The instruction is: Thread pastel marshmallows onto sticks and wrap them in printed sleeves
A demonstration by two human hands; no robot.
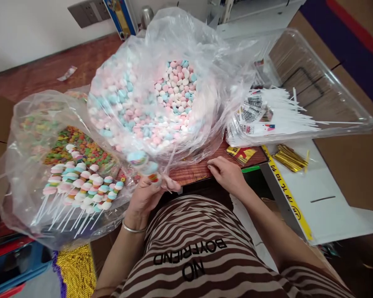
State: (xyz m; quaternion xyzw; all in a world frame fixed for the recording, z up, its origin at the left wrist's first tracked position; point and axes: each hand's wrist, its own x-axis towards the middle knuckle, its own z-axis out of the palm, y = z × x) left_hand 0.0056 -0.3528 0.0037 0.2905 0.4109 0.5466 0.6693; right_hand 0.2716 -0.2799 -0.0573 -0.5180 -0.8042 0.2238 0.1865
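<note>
My left hand (pixel 144 196) is closed around a marshmallow skewer (pixel 139 159) in a clear wrapper, its blue and white pieces sticking up past the fingers. Loose clear film rises beside the thumb. At the table edge, my right hand (pixel 226 174) has its fingers curled together; whatever they may hold is too small to make out. Close to it lies a red and yellow packet (pixel 242 154). Finished-looking marshmallow skewers (pixel 81 184) on white sticks lie in a pile left of my left hand, on a plastic bag of colourful candy rings (pixel 81 145).
A big clear bag of pastel marshmallows (pixel 175 89) fills the middle of the table. To its right, a clear plastic bin (pixel 329 78) holds white sticks (pixel 282 109). Gold twist ties (pixel 289 157) lie on a white surface by yellow tape (pixel 287 194). Cardboard (pixel 351 165) stands at the right.
</note>
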